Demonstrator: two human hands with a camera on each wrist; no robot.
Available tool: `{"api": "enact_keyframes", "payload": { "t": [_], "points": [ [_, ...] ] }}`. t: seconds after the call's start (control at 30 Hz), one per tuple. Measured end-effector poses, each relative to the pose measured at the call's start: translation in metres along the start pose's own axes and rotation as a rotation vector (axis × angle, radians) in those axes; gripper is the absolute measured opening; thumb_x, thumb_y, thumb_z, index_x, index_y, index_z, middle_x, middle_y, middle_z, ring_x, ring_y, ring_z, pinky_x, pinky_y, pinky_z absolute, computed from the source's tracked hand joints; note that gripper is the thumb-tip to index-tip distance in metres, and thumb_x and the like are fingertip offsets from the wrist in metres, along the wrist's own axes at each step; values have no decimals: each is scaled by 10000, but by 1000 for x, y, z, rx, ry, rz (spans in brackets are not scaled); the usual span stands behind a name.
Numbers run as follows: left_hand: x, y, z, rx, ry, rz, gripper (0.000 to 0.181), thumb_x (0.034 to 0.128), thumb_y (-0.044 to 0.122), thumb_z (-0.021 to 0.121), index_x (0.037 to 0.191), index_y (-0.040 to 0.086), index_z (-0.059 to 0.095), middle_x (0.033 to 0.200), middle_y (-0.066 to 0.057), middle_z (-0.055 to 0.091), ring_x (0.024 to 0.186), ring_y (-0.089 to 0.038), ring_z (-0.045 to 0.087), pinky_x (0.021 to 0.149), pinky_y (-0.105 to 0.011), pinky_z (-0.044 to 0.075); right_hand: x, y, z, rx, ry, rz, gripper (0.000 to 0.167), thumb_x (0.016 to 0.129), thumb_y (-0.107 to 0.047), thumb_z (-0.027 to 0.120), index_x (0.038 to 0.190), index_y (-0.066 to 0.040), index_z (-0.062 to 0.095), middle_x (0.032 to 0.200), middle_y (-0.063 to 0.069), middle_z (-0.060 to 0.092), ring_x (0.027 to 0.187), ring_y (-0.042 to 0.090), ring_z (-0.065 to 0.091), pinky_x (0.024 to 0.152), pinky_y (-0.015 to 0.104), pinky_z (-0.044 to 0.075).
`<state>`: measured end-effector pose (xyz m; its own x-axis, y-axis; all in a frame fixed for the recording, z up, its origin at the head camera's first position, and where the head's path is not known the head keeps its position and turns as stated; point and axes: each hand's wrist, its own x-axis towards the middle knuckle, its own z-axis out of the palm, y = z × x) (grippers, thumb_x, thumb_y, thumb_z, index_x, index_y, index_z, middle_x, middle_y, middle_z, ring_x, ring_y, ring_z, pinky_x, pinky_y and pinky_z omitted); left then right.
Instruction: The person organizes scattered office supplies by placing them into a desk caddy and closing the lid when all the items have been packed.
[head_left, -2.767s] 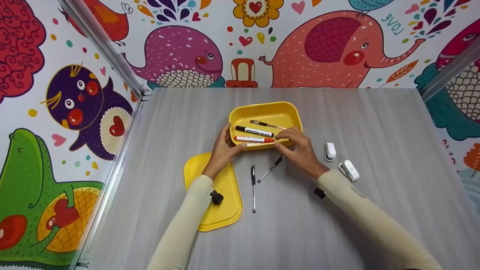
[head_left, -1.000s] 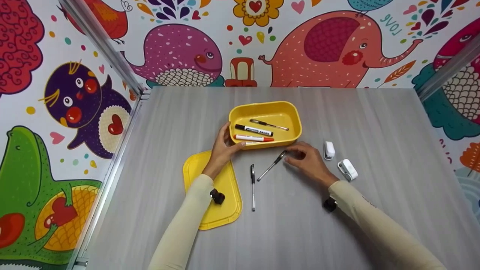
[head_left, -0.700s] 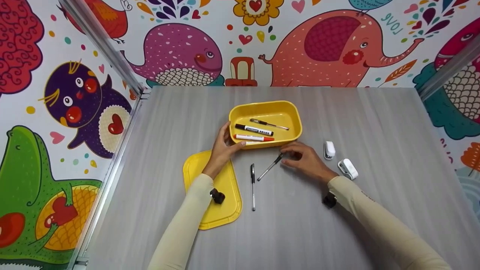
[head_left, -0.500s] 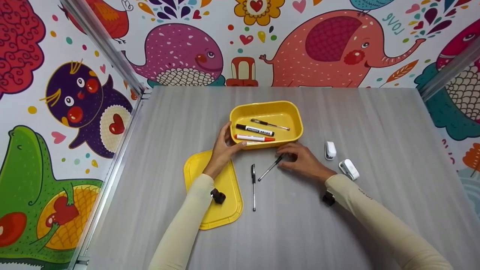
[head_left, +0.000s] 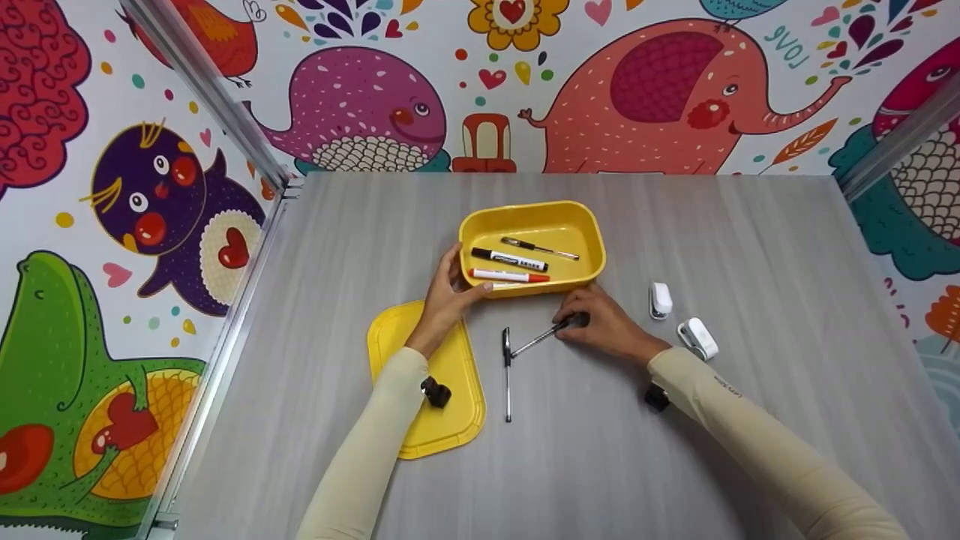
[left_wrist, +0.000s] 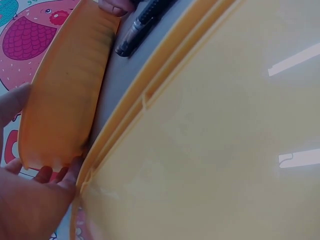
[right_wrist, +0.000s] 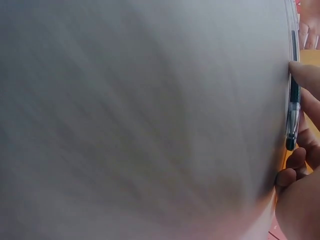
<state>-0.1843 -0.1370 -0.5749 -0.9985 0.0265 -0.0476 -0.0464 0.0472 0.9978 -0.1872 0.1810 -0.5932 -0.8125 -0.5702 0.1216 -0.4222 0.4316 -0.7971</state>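
Observation:
My left hand grips the near left corner of a yellow plastic box, thumb over the rim. Inside the box lie a black-capped pen, a black marker, a red-capped marker and a partly hidden white item. My right hand pinches a clear pen with a black cap just below the box's front wall; the right wrist view shows this pen between thumb and fingers. Its free end meets or overlaps a second clear pen lying on the table.
The yellow lid lies under my left forearm. Two small white staplers sit to the right of my right hand. Behind the grey table stands a wall with painted animals.
My right hand has left the box and come down to the pen beside it. It now holds that pen, which has turned flatter, its tip swinging left. My left hand stays on the box.

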Motion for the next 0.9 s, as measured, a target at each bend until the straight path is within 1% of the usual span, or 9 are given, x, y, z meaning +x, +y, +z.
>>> {"api": "enact_keyframes", "payload": {
  "t": [0.13,0.3,0.37,0.47,0.6,0.67,0.77,0.9],
  "points": [
    [1,0,0,-7,-2,0,1004,938,129,877,1747,125,282,1773,-158,335,1618,-300,356,1327,-438,294,0,0,-1,10,-23,-15,197,847,-94,965,1023,-119,877,1015,-22,733,1157,244,539,1014,375,408],
    [1,0,0,-18,2,-3,1012,934,126,881,1748,128,279,1765,-154,349,1597,-292,386,1313,-432,326,-1,0,-2,9,-51,-47,170,848,-93,956,994,-134,879,989,-25,736,1130,246,546,1003,383,385],
    [1,0,1,-23,0,0,1009,935,122,879,1747,122,280,1762,-159,351,1589,-294,396,1309,-432,336,-2,0,-2,13,-56,-48,156,852,-96,952,980,-146,877,978,-35,743,1112,239,553,990,373,377],
    [1,0,1,-25,-6,2,1004,939,118,875,1747,119,278,1762,-162,352,1584,-290,405,1302,-425,350,-5,0,-3,45,-54,-46,141,863,-96,948,970,-147,871,964,-32,758,1083,240,566,969,346,372],
    [1,0,1,-25,-10,3,997,941,109,871,1745,115,281,1748,-167,372,1567,-301,426,1289,-436,371,-9,-2,-4,118,-44,-37,130,882,-74,934,973,-130,861,958,7,770,1059,262,566,936,301,376],
    [1,-1,1,-20,-10,2,995,940,106,870,1743,115,283,1735,-169,388,1555,-306,435,1282,-442,379,-11,-3,-5,138,-38,-35,128,888,-65,928,974,-129,858,957,19,772,1045,268,563,919,287,375],
    [1,-1,0,-13,-7,-6,988,943,109,869,1742,119,287,1722,-166,402,1542,-310,446,1270,-454,393,-15,-5,-6,135,-23,-34,135,893,-67,924,978,-147,857,956,11,776,1020,255,555,902,283,366],
    [1,0,-1,-20,-5,-14,983,953,102,864,1744,127,282,1728,-163,397,1546,-311,446,1265,-457,403,-20,-9,-6,118,-5,1,149,900,-95,925,984,-197,858,956,-44,764,1003,191,531,878,282,370]
  ]
}}
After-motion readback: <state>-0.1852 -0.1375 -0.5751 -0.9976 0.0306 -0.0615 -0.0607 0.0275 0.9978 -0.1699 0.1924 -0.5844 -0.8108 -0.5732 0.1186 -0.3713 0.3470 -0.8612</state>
